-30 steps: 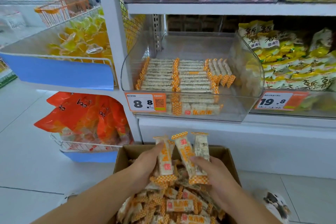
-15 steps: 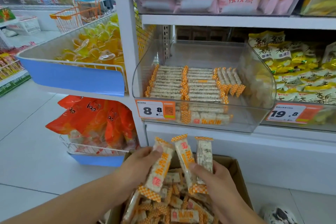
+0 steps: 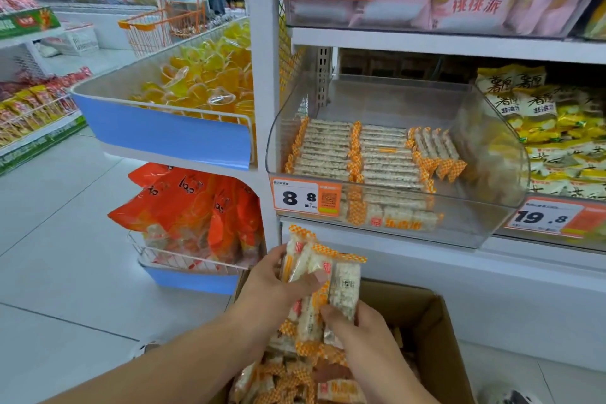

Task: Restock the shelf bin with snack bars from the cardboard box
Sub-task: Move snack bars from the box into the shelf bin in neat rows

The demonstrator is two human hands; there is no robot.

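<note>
- Now gathered into one tight bundle: half a second back the snack bars [image 3: 323, 285] fanned apart between the hands, the leftmost one tilted away; since then squared up side by side and lifted a little toward the shelf.
- Left hand [image 3: 278, 282] wrapped round the upper part of the bundle, thumb across the front.
- Right hand [image 3: 360, 331] pinching the lower ends from below, fingers curled on the wrappers.
- Both hands close together, clamped on the same bundle, nothing slack.
- Bundle held above the open cardboard box [image 3: 436, 331], with plenty more loose bars heaped inside.
- Target up and to the right: clear acrylic shelf bin [image 3: 492, 233], behind the 8.8 price tag [image 3: 305, 197], well apart from the hands.
- Key relation: held bars upright, long axis pointing up toward the shelf; most stocked rows [image 3: 354, 154] lying crosswise, long axis left to right, one short group at the right running front to back.
- Looks like a quarter turn needed to match the crosswise rows, or none for the bare floor at the bin's right.
- Right hand nearer that gap, likely the one to lead over the front lip.
- Risk, as a guess: slippery wrappers sliding out of the pinch during the lift.
</note>
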